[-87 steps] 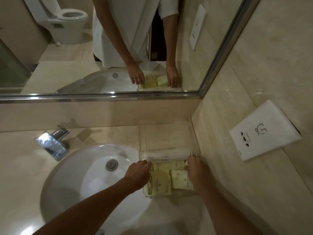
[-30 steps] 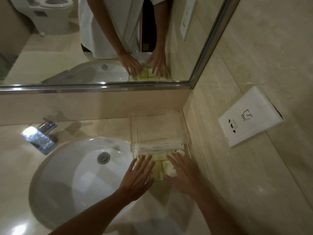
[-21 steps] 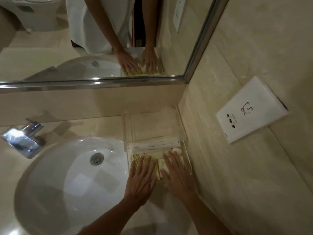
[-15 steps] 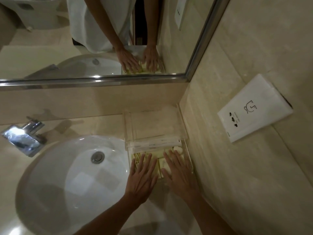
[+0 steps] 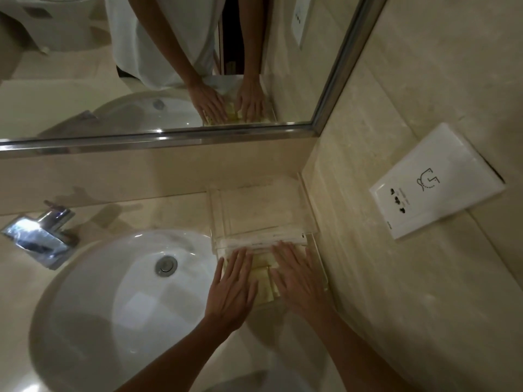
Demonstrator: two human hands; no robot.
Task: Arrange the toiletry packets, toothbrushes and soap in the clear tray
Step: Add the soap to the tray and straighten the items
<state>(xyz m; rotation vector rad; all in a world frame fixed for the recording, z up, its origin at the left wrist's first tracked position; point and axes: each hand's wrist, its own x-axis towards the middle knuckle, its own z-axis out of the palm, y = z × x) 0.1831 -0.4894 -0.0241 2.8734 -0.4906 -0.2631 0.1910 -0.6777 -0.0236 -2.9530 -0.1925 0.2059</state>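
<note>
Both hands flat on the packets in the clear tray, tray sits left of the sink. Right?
Not quite. Head view: left hand and right hand lie flat on the packets in the clear tray, but the tray sits right of the sink, against the side wall.

Both forearms reach forward, side by side and bare. The left hand (image 5: 232,290) lies flat, palm down, fingers straight and slightly spread. The right hand (image 5: 297,281) lies just beside it, also flat and palm down, fingers extended forward.
</note>
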